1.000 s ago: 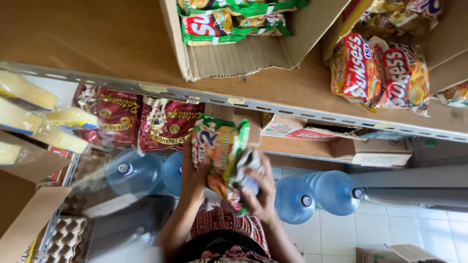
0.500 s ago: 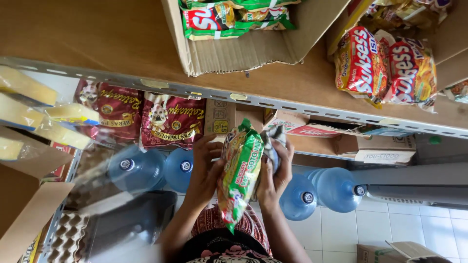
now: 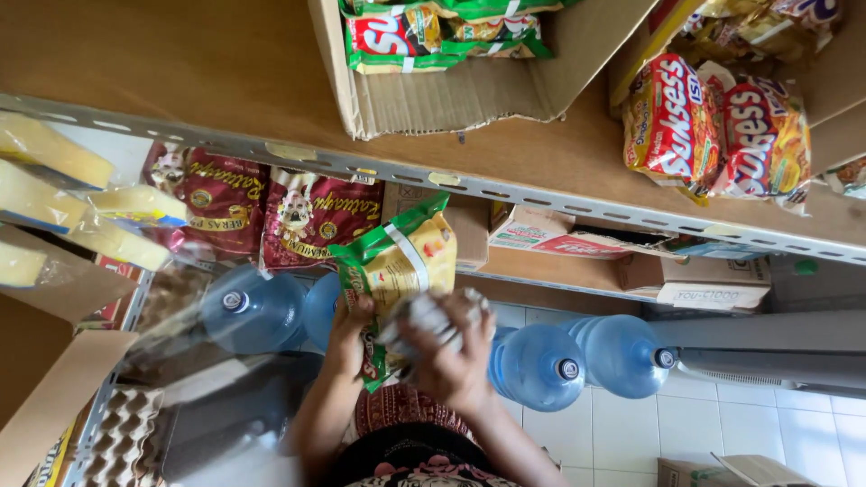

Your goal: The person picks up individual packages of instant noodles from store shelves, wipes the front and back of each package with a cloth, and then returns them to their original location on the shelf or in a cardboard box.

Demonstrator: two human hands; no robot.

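**Green snack packet held in both my hands**

I hold a green and yellow snack packet [image 3: 397, 271] in front of me, below the edge of the wooden shelf [image 3: 180, 81]. The packet is of shiny, crinkled plastic foil, long and flat, and it stands tilted with its top corner pointing up to the right. My left hand [image 3: 350, 329] has its fingers closed on the lower left edge of the packet. My right hand [image 3: 451, 356] has its fingers curled over the lower part, where a whitish, wrinkled piece of plastic [image 3: 424, 316] also lies under them; what it is, I cannot tell.

Behind the packet stand round blue water jugs [image 3: 541, 365] of clear plastic, on a white tiled floor [image 3: 767, 433]. To the left lie dark red sacks [image 3: 307, 221] with a glossy surface. Above, an open cardboard box [image 3: 478, 90] holds more green packets. At the right rest red and yellow noodle packs [image 3: 713, 126]. At the lower left I see a grey egg tray [image 3: 113, 442] of rough pulp with round cups.
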